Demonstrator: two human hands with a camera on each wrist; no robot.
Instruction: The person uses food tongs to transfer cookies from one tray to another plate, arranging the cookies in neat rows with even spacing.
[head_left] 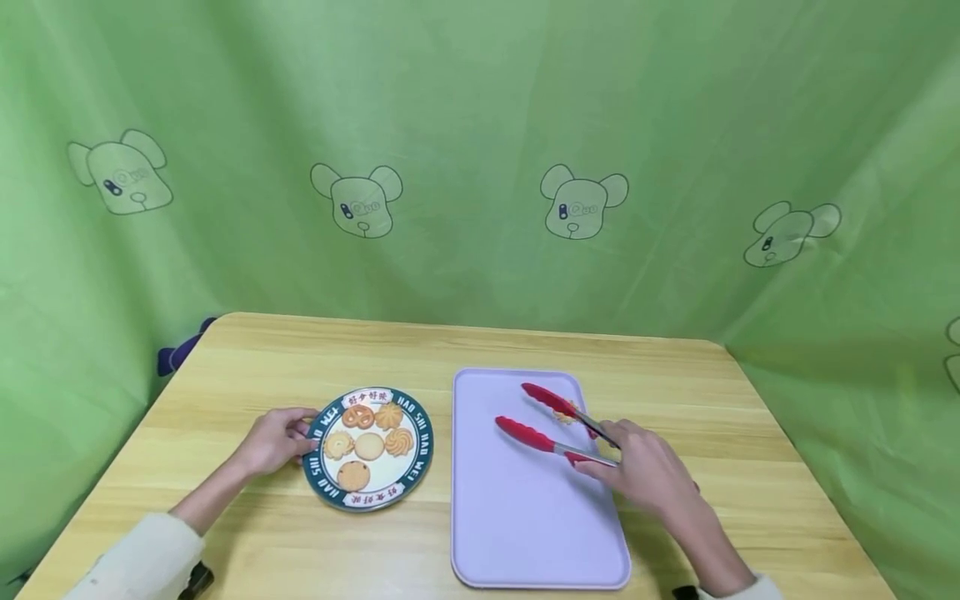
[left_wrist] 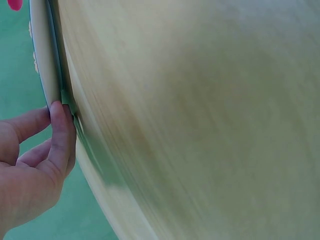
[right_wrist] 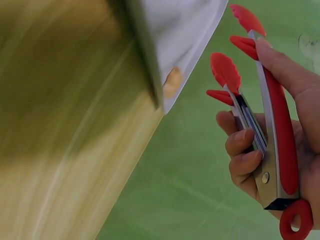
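Observation:
My left hand (head_left: 277, 437) holds the left rim of a round plate (head_left: 423, 460) with a dark green lettered border. Seen from the left wrist, its thumb is at the plate's (left_wrist: 46, 65) top side and its fingers reach underneath. Several cookies (head_left: 369, 447) lie on the plate, one of them pretzel-shaped. My right hand (head_left: 648, 467) grips metal tongs (head_left: 528, 433) with red scalloped tips and red handles. Those tips are spread apart above a light purple tray (head_left: 536, 525), with nothing between them. One cookie (head_left: 564, 416) lies on the tray, partly hidden by the tongs.
Plate and tray are side by side on a light wooden table (head_left: 300, 350), the plate on the left. A green curtain (head_left: 465, 275) with printed bear heads hangs behind the table and on both sides. Something dark purple (head_left: 176, 354) shows beyond the table's far left corner.

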